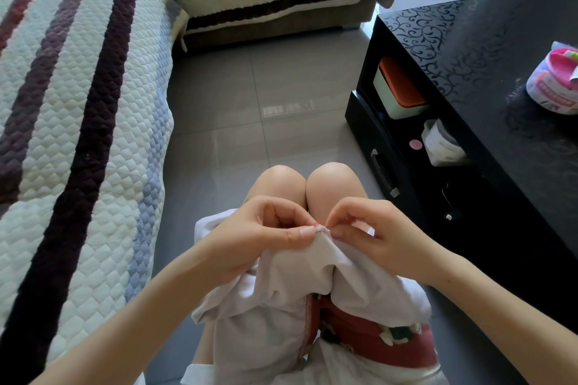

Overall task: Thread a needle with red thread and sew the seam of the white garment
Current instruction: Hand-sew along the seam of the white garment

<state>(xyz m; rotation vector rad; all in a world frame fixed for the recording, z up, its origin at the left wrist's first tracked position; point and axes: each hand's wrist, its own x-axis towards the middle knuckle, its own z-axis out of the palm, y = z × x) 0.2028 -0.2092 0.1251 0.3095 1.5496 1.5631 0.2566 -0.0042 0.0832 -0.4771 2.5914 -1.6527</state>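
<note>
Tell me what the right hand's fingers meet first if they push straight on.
Probably the fingers of the left hand, across the pinched edge of the white fabric garment; depth unclear.

The person is wearing a red cloth (pixel 369 341) across the lap, soft-looking and carrying a small print in white and dark green (shorts or a skirt, I am not managing to tell which, since most of it is lying covered). The left forearm (pixel 156 297) and the right forearm (pixel 484 297) are showing bare all the way to the edge of view, and the knees (pixel 309 184) are showing bare too. On the left hand (pixel 266 228) and the right hand (pixel 384 228) the thumbnails (pixel 308 231) are looking a little long, pale and glossy.
</note>
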